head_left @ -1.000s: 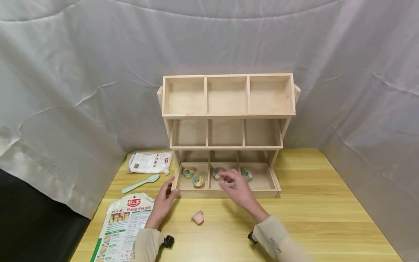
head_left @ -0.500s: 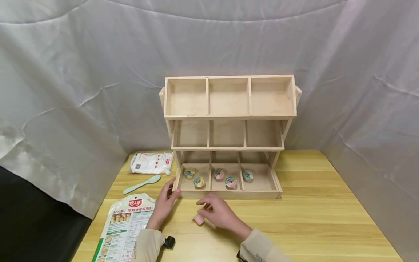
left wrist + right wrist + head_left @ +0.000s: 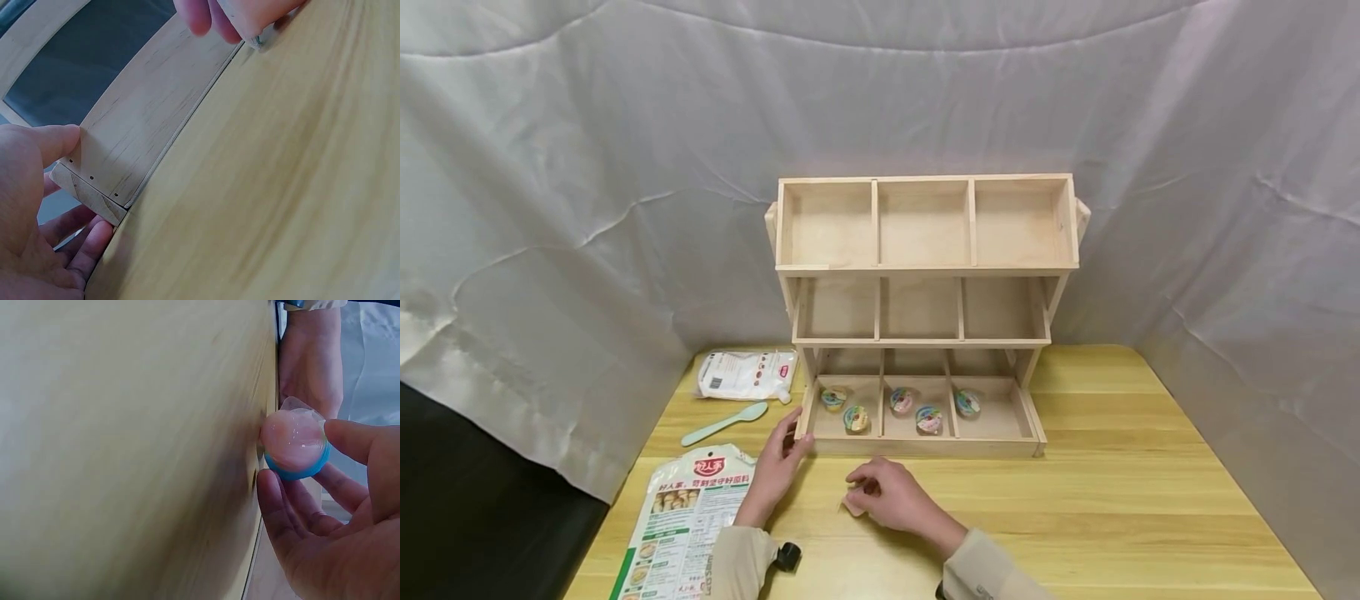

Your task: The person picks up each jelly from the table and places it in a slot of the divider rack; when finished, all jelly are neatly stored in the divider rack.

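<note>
My right hand (image 3: 897, 500) pinches a small pink jelly cup (image 3: 292, 442) between thumb and fingers, low over the table in front of the wooden shelf. The cup has a clear body and a blue rim, and lies mostly behind the fingers in the head view. With my left hand (image 3: 773, 468) I grip the front left corner of the shelf's bottom tray (image 3: 150, 100), thumb on the front board and fingers round the side. In that tray, two yellow jelly cups (image 3: 856, 419) sit in the left compartment, two pink jelly cups (image 3: 928, 420) in the middle, and one jelly cup (image 3: 967, 403) at right.
The three-tier wooden shelf (image 3: 925, 271) stands at the back of the table, its upper compartments bare. To the left lie a white pouch (image 3: 747, 373), a pale green spoon (image 3: 724, 422) and a printed food bag (image 3: 688, 521). Grey cloth (image 3: 925, 100) hangs behind.
My right hand has moved from over the tray's middle compartment down to the table and taken hold of the pink jelly cup there. My left hand has stayed at the tray's corner.
</note>
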Available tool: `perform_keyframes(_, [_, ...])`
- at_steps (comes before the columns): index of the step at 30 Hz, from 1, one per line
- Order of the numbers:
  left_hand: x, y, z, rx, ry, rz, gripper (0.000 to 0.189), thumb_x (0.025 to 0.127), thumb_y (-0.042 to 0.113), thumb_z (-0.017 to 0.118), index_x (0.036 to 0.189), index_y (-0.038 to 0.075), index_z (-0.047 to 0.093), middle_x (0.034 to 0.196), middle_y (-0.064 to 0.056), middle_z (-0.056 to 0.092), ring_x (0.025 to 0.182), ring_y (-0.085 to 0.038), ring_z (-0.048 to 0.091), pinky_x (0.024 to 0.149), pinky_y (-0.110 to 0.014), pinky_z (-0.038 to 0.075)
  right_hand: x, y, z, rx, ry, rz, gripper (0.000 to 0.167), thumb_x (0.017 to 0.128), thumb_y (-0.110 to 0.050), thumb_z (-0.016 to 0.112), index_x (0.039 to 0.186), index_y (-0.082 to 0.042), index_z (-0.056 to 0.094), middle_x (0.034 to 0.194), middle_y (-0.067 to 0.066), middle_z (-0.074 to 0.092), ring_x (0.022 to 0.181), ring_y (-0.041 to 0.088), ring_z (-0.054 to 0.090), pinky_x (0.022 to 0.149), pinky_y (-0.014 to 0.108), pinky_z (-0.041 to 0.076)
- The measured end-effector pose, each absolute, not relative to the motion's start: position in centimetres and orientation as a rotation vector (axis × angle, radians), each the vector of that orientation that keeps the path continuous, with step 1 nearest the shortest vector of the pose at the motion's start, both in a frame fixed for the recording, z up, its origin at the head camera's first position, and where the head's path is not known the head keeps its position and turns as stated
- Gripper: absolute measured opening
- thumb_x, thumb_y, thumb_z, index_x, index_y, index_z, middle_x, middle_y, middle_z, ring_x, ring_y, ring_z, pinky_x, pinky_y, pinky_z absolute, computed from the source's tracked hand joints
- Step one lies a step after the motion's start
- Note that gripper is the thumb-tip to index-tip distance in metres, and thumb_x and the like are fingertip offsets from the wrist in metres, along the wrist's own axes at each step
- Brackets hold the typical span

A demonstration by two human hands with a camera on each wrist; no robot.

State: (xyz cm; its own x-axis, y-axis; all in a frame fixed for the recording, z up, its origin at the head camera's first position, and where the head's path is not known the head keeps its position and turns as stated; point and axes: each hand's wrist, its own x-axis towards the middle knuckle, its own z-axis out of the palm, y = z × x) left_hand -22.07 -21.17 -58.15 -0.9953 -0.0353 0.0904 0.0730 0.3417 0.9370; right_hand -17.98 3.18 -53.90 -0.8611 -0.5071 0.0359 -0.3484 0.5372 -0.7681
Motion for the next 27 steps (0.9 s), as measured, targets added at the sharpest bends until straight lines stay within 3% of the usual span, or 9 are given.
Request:
perform_keyframes(10, [-21.5,-20.8,-56.9,-0.031,-2.497,-1.742,0.061,0.106,0.024,0.062,0.16,0.012,0.038,0.149,-0.021,0.054,0.128,-0.035,0.059,0.096,-0.029,0.05,-18.0,2.5,-54.1,-0.703,2.555,-1.26,0.028,0.098,-0.029,0.072,0.113,-0.006,0.078,0.1,-0.001,0.073,0.084,0.003,0.06,0.077,0.023,0.052])
perform_keyframes(13, [-21.9,-21.1,-57.9,-0.042,-2.49,-1.754,0.061,0.105,0.031,0.063,0.16,0.018,0.039,0.15,-0.018,0.054,0.129,-0.032,0.059,0.098,-0.03,0.05,-18.0,2.4,-54.2,-0.69,2.551,-1.272,0.027,0.098,-0.028,0.072,0.111,-0.005,0.078,0.099,-0.001,0.074,0.083,0.002,0.06,0.076,0.022,0.051])
perform_keyframes(19, [-22.0,-21.1,-58.1,-0.027,-2.489,-1.768,0.061,0.105,0.03,0.063,0.16,0.019,0.039,0.151,-0.017,0.054,0.129,-0.032,0.059,0.1,-0.031,0.049,-18.0,2.4,-54.0,-0.651,2.514,-1.309,0.027,0.096,-0.024,0.074,0.111,-0.002,0.078,0.099,0.001,0.075,0.081,0.003,0.06,0.074,0.022,0.052])
perform_keyframes(27, [-20.8,-20.3,-55.4,-0.006,-2.502,-1.767,0.06,0.106,0.017,0.061,0.16,0.009,0.038,0.15,-0.024,0.053,0.129,-0.038,0.058,0.098,-0.03,0.049,-18.2,2.8,-54.0,-0.628,2.509,-1.317,0.028,0.094,-0.024,0.076,0.112,-0.002,0.077,0.1,0.003,0.076,0.081,0.005,0.062,0.074,0.022,0.053])
